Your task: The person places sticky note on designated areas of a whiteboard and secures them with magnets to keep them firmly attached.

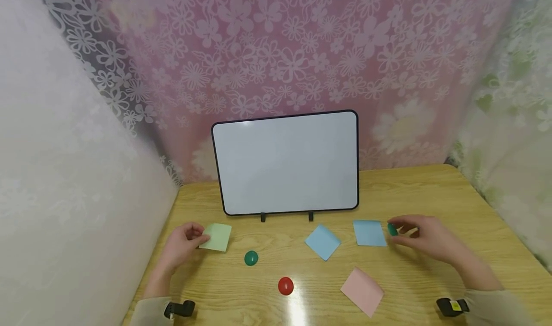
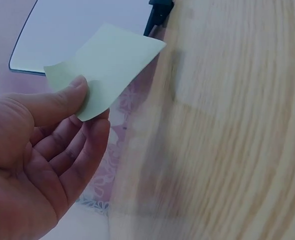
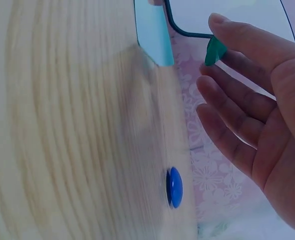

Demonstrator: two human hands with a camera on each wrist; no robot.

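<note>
Whiteboard [image 1: 288, 165] behind green note [image 1: 219, 236] — red disc [image 1: 285, 286] (nearer).

Beige sleeves [image 1: 493, 308], black wrist cameras [image 1: 186, 308]

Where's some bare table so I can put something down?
Bare table lies in front of the whiteboard, between the loose green disc and the blue notes. More shows right of the whiteboard, beyond the right hand. It's crowded around that hand: one blue note and a blue disc lie nearby.
</note>
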